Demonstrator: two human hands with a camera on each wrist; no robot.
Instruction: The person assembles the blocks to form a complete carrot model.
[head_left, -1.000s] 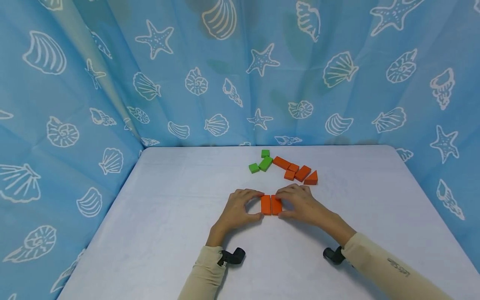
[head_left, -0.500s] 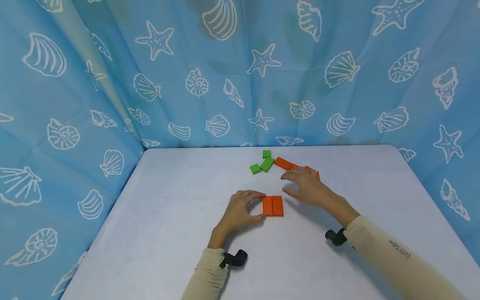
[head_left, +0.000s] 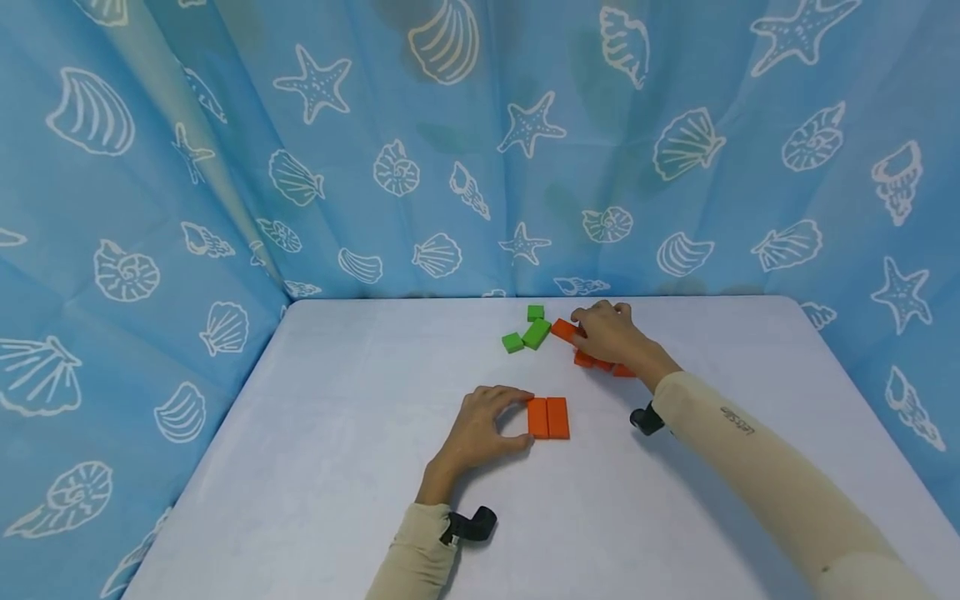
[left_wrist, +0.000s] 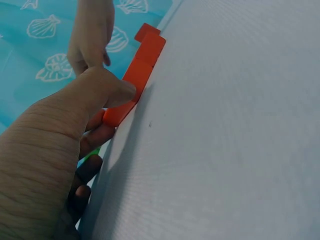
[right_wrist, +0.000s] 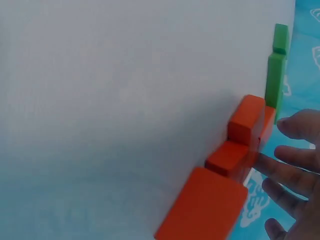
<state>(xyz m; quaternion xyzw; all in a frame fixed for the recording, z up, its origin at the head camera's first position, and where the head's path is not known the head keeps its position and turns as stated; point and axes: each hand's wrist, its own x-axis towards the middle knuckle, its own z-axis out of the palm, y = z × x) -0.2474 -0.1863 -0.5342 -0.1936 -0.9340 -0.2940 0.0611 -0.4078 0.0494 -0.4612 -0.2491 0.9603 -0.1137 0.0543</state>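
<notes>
Two flat orange rectangular blocks lie side by side on the table, the left block (head_left: 537,418) against the right block (head_left: 558,418). My left hand (head_left: 483,429) pinches the left one between thumb and index finger at its near and far ends; the left wrist view shows the thumb on this orange block (left_wrist: 119,111). Farther back, my right hand (head_left: 609,332) hovers over a group of orange blocks (head_left: 583,359) and hides part of it. Its fingers (right_wrist: 287,176) are spread beside those blocks, overlapping one edge in the right wrist view.
Several small green blocks (head_left: 536,333) lie left of the orange group. One orange block (head_left: 564,330) reaches toward them. Behind the white table (head_left: 360,433) hangs a blue curtain (head_left: 435,167) printed with shells and starfish. Each wrist wears a black camera (head_left: 474,525).
My right hand has let go of the right orange block and moved back and right to the orange group. The two front blocks have closed their gap. My left hand keeps its place.
</notes>
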